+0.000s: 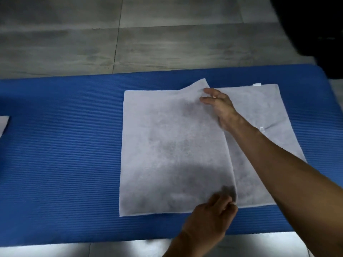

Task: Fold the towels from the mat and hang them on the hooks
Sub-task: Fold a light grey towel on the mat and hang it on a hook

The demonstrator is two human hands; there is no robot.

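Note:
A pale grey towel [167, 145] lies on the blue ribbed mat [65, 145], its left part folded over toward the right. My right hand [220, 106] pinches the far corner of the folded flap, which is lifted slightly. My left hand [213, 216] pinches the near corner of the same flap at the towel's front edge. The uncovered right part of the towel [269, 115] lies flat with a small white tag [257, 84] at its far edge. No hooks are in view.
The corner of another pale towel [3, 125] shows at the mat's left edge. Grey floor tiles [148, 34] lie beyond the mat and in front of it. A dark object [319, 30] fills the top right corner.

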